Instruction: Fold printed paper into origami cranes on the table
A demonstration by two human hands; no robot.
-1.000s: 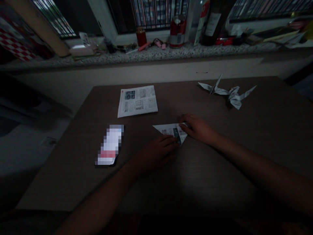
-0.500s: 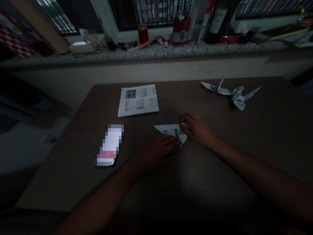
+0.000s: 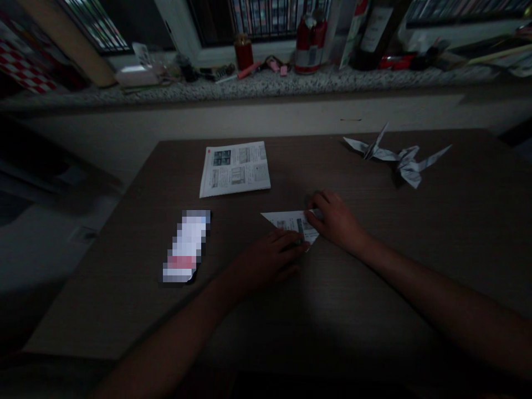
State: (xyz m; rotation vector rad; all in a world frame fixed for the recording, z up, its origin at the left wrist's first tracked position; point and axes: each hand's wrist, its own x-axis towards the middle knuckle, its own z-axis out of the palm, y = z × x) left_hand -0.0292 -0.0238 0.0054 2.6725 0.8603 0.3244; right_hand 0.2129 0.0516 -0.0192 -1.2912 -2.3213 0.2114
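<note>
A folded triangle of printed paper lies flat on the dark wooden table. My left hand rests on its near edge with the fingertips pressed onto the paper. My right hand covers its right corner, fingers curled down and pinching the fold. Both hands hold the paper against the tabletop. The light is dim and the fingertips are hard to make out.
A printed sheet lies behind the hands. A phone lies to the left. Two folded paper cranes sit at the back right. A stone ledge behind the table carries cans, bottles and small clutter.
The hands and the paper triangle have hardly moved; my right fingers have slid slightly along the fold. The view has tilted up a little.
</note>
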